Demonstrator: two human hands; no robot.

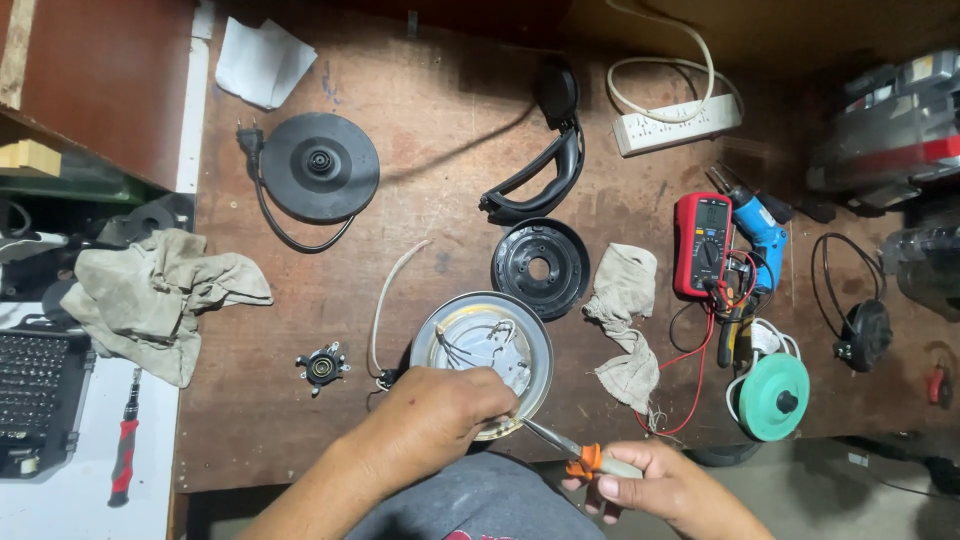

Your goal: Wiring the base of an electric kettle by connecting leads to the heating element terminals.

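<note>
While I lean over the brown workbench (pixel 440 130), the upturned kettle body (pixel 482 345) stands at its near edge, metal underside facing me with thin white wires lying loose across it. My left hand (pixel 440 405) is closed over the kettle's near rim, fingers curled down against it. My right hand (pixel 655 485) is wrapped around the orange-and-grey handles of a pair of pliers (pixel 570 452), whose tip points at the kettle's rim just beside my left fingers. To the far left sits the round black power base (pixel 320 167) with its cord and plug. Behind the kettle lie the black bottom cover (pixel 541 268) and, further back, the black handle piece (pixel 545 165). A grey rag (pixel 622 320) lies to the right of the kettle, with a red multimeter (pixel 703 245) beyond it. Left of the kettle, well apart, rests a small black connector part (pixel 322 368).
</note>
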